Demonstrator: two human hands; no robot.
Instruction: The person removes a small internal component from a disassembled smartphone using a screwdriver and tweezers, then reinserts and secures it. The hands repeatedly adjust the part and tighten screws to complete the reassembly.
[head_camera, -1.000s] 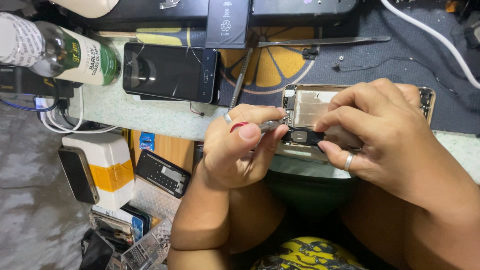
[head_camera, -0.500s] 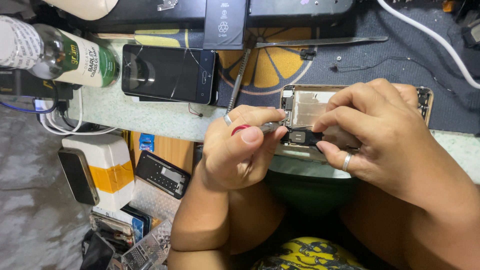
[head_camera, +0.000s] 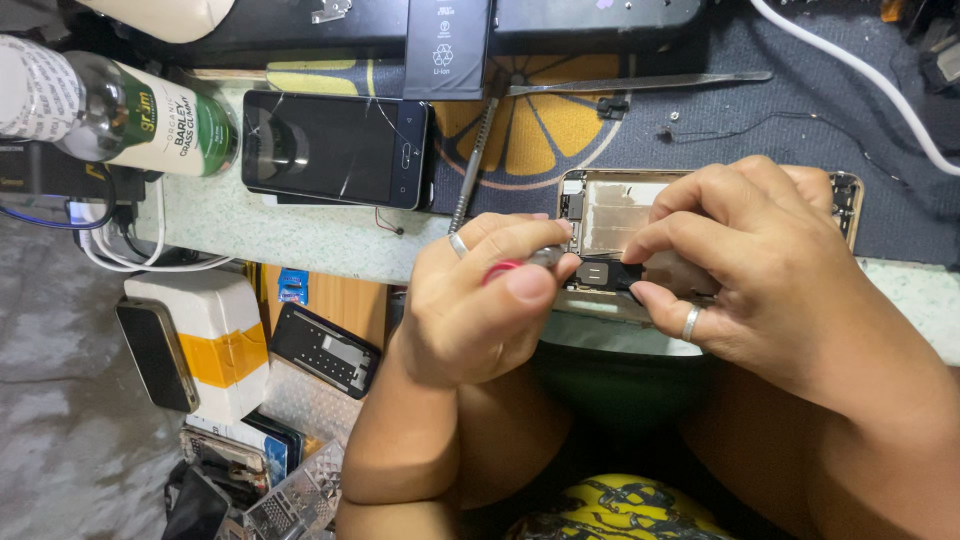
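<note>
1. Here the left hand (head_camera: 480, 300) is closed around a small red-handled screwdriver (head_camera: 520, 266), its tip at the opened gold phone (head_camera: 620, 215).
2. The right hand (head_camera: 760, 270) pinches a small black part (head_camera: 600, 272) between thumb and forefinger, over the phone's lower end.
3. The phone lies near the counter's (head_camera: 300, 245) front edge, right of middle, partly on a dark mat (head_camera: 760, 120); this looks like work on one small component, mid-way.
4. Next calls for a steady tip and a firm pinch.
5. A cracked black phone (head_camera: 335, 148) lies toward the left, tweezers (head_camera: 640, 82) at the back.
</note>
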